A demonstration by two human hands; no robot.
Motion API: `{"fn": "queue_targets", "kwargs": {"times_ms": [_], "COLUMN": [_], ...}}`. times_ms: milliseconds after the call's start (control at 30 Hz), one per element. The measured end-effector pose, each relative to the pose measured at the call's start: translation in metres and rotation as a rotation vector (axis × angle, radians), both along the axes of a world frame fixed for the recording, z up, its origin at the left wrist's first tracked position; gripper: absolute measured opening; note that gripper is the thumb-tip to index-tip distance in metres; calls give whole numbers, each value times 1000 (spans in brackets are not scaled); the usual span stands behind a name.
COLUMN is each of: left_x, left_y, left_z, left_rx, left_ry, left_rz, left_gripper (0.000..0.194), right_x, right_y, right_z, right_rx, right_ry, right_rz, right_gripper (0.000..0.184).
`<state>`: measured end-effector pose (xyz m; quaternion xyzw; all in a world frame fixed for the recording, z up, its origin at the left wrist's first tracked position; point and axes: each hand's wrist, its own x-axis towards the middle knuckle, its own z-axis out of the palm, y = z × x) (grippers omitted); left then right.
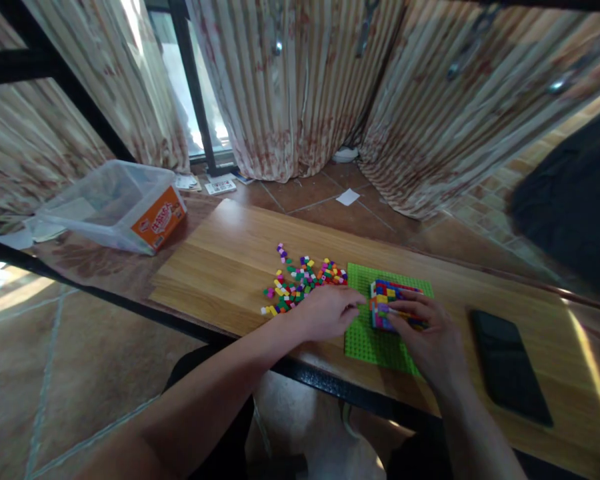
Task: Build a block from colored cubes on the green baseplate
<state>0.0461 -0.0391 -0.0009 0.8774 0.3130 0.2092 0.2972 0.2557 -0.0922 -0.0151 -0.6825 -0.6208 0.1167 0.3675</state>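
Observation:
A green baseplate [367,347] lies on the wooden table top [230,260]. On it stands a block built of many small coloured bricks [387,297]. My right hand [433,340] rests on the near right side of the block, fingers curled against it. My left hand [330,310] lies at the plate's left edge, fingers bent toward the block and touching its left side. A heap of loose coloured bricks [300,280] is spread just left of the plate, beside my left hand.
A black phone [510,367] lies face up right of the plate. A clear plastic tub [115,207] with an orange label stands at the far left. Curtains [300,80] hang behind, a paper scrap [348,197] lies on the tiled floor, a dark shape [575,193] at right.

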Motion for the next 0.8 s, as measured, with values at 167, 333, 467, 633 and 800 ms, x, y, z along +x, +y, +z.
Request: {"fn": "queue_targets", "kwargs": {"times_ms": [167, 333, 467, 633, 800], "left_x": [-47, -102, -133, -141, -126], "left_y": [27, 50, 60, 66, 68], "left_z": [11, 13, 9, 4, 1], "left_rx": [-162, -263, -228, -155, -101], "left_ry": [15, 47, 117, 196, 155], "left_rz": [65, 98, 192, 265, 249], "left_gripper": [23, 18, 19, 24, 23], "right_x": [-1, 0, 0, 0, 0], "right_y": [1, 1, 1, 2, 4], "right_z": [2, 0, -1, -2, -2], "right_rx": [-4, 16, 23, 13, 32], "right_ry": [-37, -55, -69, -52, -81], "right_rz": [-16, -28, -42, -58, -53], "right_gripper": [25, 26, 27, 28, 28]}}
